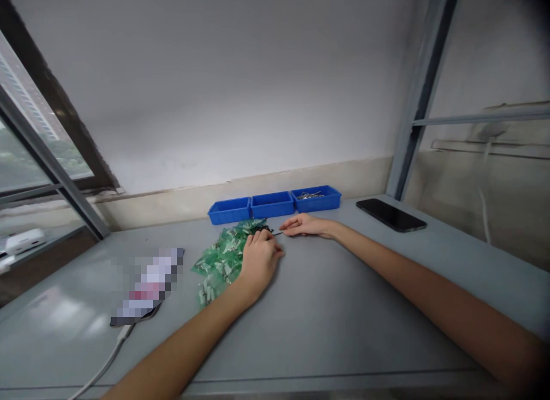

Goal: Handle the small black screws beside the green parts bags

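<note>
My right hand (307,224) is closed in a pinch on a thin dark rod (277,234) that points left toward my other hand. My left hand (261,257) rests just in front of it, fingers curled; whatever they hold is hidden. Beside and behind my left hand lies a pile of small green plastic bags (226,254) with pale and metallic pieces inside. Some small dark pieces (265,227) show just beyond the left fingers. Behind the hands, a blue bin (317,203) at the right end of a row holds thin metal pins (310,195).
Two more blue bins, a middle one (272,210) and a left one (230,216), stand against the wall. A dark phone (390,214) lies at right on the grey table (326,325). Another device (148,288), its screen blurred, lies at left with a white cable (105,360).
</note>
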`<state>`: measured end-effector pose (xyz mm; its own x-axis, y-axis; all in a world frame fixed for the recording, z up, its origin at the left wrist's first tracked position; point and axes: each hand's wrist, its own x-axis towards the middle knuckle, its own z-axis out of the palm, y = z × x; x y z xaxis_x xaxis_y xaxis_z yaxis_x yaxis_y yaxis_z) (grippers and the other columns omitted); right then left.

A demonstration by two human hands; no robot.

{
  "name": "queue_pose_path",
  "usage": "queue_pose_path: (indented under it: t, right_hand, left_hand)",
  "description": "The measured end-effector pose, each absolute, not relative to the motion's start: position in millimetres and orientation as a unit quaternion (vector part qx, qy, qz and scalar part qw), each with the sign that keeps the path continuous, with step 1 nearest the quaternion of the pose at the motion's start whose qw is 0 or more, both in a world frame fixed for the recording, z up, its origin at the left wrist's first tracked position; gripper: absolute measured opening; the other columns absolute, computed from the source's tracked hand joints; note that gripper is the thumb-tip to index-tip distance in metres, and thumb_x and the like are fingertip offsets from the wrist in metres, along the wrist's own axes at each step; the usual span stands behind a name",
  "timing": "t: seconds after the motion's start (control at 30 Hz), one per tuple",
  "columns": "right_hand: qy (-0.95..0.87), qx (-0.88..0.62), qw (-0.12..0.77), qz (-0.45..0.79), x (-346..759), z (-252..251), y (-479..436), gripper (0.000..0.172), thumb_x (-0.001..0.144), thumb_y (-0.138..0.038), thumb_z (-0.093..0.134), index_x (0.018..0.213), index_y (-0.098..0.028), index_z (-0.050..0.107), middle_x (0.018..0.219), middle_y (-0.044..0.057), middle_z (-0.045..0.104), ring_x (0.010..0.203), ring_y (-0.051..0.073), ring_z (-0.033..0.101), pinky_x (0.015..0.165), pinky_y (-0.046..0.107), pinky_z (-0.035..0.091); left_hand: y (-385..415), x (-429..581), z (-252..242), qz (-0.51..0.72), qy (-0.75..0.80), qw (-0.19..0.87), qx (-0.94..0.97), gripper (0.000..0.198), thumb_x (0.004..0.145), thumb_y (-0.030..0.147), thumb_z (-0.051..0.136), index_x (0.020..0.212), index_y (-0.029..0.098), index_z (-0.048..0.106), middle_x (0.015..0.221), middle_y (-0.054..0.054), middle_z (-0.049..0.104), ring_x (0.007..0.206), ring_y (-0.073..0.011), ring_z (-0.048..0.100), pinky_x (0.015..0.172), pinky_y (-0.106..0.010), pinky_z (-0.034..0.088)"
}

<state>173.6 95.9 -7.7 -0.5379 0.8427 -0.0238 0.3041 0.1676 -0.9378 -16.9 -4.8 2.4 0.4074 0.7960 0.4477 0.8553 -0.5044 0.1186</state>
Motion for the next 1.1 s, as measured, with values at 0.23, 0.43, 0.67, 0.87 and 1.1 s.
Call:
queue_pose_path:
  t: [0.23,0.43,0.67,0.87,1.1]
  right_hand:
    - [-0.705,-0.396,0.273,0.521,173.7,-3.4,91.9,0.039,0.066,-0.035,0.073,0.102,-0.022,0.069,0.103,0.005,0.067,0.071,0.010,0.056,0.054,0.018,0.038]
    - [-0.714,-0.377,0.262,0.529,175.6,-0.8,89.0,0.037,0.071,-0.040,0.068,0.104,-0.024,0.068,0.095,0.002,0.066,0.065,0.007,0.051,0.050,0.017,0.033]
    - [-0.708,-0.379,0.264,0.535,174.5,-0.4,88.7,0.036,0.068,-0.037,0.071,0.100,-0.021,0.069,0.083,0.002,0.065,0.063,0.008,0.049,0.051,0.018,0.032]
    - [-0.713,-0.382,0.245,0.535,174.2,-0.2,88.6,0.030,0.066,-0.036,0.071,0.092,-0.020,0.072,0.070,-0.001,0.063,0.056,0.007,0.044,0.052,0.020,0.031]
    - [-0.716,-0.385,0.236,0.532,174.4,0.0,88.3,0.030,0.063,-0.036,0.074,0.085,-0.017,0.073,0.061,-0.001,0.059,0.054,0.007,0.043,0.051,0.021,0.030]
  left_hand:
    - [-1.3,-16.3,-2.6,-0.276,-0.453,-0.006,-0.848,0.018,0.082,0.012,0.057,0.088,0.022,0.071,0.098,-0.003,0.066,0.094,-0.0194,0.057,0.084,-0.036,0.040]
    - [-1.4,-17.0,0.3,-0.304,-0.470,-0.052,-0.827,0.004,0.074,0.022,0.069,0.075,0.019,0.071,0.090,-0.004,0.065,0.090,-0.0204,0.058,0.082,-0.036,0.043]
    - [1.2,-19.0,-0.3,-0.317,-0.482,-0.022,-0.817,0.015,0.067,0.030,0.075,0.070,0.018,0.067,0.089,-0.003,0.061,0.089,-0.0207,0.057,0.082,-0.036,0.042]
    - [2.0,-18.7,-0.9,-0.339,-0.491,-0.018,-0.802,0.021,0.079,0.038,0.063,0.088,0.020,0.068,0.094,-0.005,0.062,0.095,-0.0209,0.057,0.088,-0.038,0.040]
    - [5.5,-20.0,-1.5,-0.332,-0.489,-0.016,-0.806,0.016,0.083,0.030,0.058,0.090,0.021,0.070,0.097,-0.005,0.063,0.096,-0.0204,0.057,0.088,-0.036,0.040]
